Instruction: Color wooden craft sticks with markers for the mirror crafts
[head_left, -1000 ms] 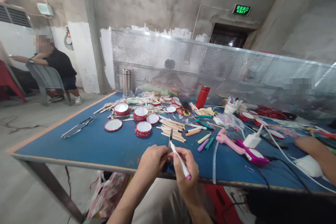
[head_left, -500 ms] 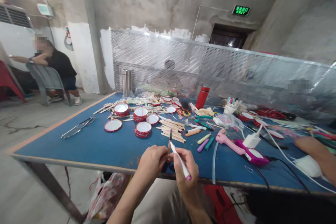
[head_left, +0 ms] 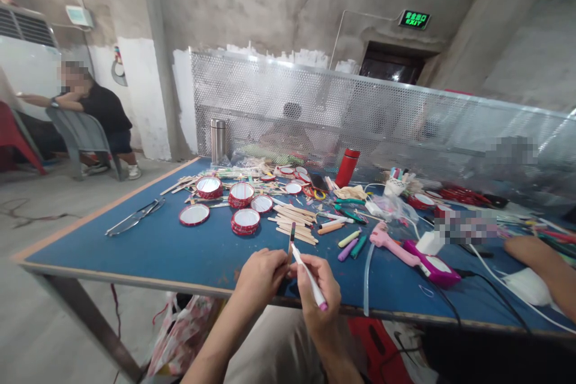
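Note:
Near the table's front edge, my left hand pinches the lower end of a wooden craft stick, which stands upright and has dark colouring toward its top. My right hand grips a white marker with a pinkish-purple end, its tip against or very close to the stick. Beyond my hands lies a loose pile of plain craft sticks. To the right of that pile are an orange marker and short green, purple and teal pen caps.
Several red-rimmed round pieces lie left on the blue table, near metal tongs. A pink glue gun, cables and a red bottle are to the right. Another person's arm rests at far right. A perforated metal screen stands behind.
My hands, the stick and the marker hold almost the same position. The view has shifted very slightly; a blurred patch now covers part of the table at right.

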`<state>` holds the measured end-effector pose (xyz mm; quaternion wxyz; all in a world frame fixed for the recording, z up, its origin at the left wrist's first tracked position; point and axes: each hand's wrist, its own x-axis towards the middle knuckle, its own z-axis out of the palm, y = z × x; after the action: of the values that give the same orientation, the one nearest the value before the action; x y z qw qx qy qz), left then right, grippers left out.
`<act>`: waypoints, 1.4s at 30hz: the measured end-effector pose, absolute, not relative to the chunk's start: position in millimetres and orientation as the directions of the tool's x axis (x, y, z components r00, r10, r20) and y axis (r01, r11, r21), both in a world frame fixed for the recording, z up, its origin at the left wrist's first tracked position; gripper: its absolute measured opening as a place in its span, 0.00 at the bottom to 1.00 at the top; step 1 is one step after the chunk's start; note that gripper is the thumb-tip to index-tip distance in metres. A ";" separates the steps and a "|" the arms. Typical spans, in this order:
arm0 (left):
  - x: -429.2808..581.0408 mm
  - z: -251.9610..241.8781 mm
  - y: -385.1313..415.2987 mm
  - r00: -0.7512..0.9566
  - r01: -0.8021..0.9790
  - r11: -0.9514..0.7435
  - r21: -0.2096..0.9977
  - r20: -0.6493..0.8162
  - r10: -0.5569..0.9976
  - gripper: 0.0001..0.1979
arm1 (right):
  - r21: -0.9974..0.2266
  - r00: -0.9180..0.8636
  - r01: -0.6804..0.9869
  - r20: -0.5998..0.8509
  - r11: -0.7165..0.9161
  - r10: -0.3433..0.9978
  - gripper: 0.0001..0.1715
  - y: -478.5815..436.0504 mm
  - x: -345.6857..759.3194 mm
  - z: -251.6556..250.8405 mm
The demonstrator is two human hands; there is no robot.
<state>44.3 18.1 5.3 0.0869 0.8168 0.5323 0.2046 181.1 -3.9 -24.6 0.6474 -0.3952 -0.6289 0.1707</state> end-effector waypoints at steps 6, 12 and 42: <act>43.7 5.9 17.4 0.346 0.835 -0.413 0.364 0.237 0.908 0.10 | -0.764 0.216 0.249 0.643 0.595 0.735 0.08 -2.5 181.3 -31.6; 43.5 6.0 17.9 0.348 0.833 -0.412 0.370 0.230 0.909 0.10 | -0.736 0.198 0.245 0.675 0.631 0.710 0.08 -2.9 182.0 -33.2; 42.9 3.9 17.4 0.343 0.819 -0.417 0.395 0.247 0.906 0.10 | -0.722 0.246 0.276 0.692 0.635 0.679 0.07 -2.4 180.7 -33.6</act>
<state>42.9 17.4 3.9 0.1006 0.8131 0.5304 0.2178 180.7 -2.4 -33.6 0.6799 -0.4007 -0.5960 0.1482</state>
